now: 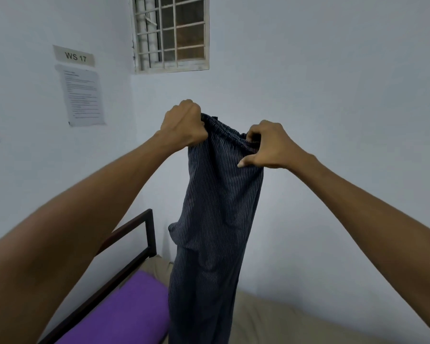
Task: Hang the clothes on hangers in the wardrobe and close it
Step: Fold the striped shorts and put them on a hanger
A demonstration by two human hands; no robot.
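Your forearms fill the bottom corners of the view, both reaching up and out in front of you. Your left hand [183, 125] is fisted tight round one end of the elastic waistband, and your right hand [266, 145] pinches the other end, fingers curled into the gathered cloth with the thumb pointing down. So both hands are busy holding the dark pinstriped trousers [216, 219] up in the air, legs dangling down over the bed [296, 319] beside the purple pillow [124, 311]. Behind them there's just the pale wall, a barred window [170, 33] and a "WS 17" sign [74, 56].

Progress-wise, I'd say you're early on with this piece. No hanger or wardrobe in sight, so hanging the trousers and closing the door all look left to do.
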